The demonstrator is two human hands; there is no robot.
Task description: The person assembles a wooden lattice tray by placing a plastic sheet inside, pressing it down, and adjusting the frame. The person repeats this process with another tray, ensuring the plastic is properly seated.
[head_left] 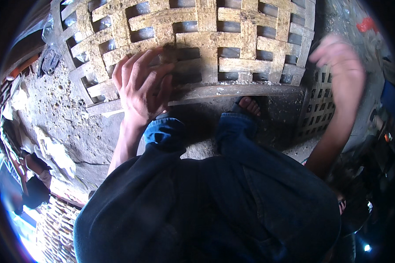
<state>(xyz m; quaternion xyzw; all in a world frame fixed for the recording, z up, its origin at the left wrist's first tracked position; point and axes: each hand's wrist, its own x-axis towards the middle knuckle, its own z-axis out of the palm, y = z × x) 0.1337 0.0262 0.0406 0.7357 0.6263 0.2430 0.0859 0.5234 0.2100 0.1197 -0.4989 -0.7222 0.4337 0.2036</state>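
A large woven bamboo lattice (206, 48) with a wooden bar along its near edge stands before me, its slats stained yellow-brown. My left hand (140, 81) rests on its left part, with bent fingers closed against the slats. A small brown patch lies by those fingertips; I cannot make out what it is. My right hand (335, 52) is raised beside the lattice's right edge, smeared by motion, so its fingers and anything in them are unclear. Through the lattice's gaps, greyish, partly shiny stuff shows.
My feet (249, 105) stand under the lattice's near edge on a dirty grey floor (57, 114). Another bamboo lattice (320, 101) stands at the right. A red scrap (367, 25) lies far right, pale plastic (55, 151) at the left. A woven basket (57, 228) is at lower left.
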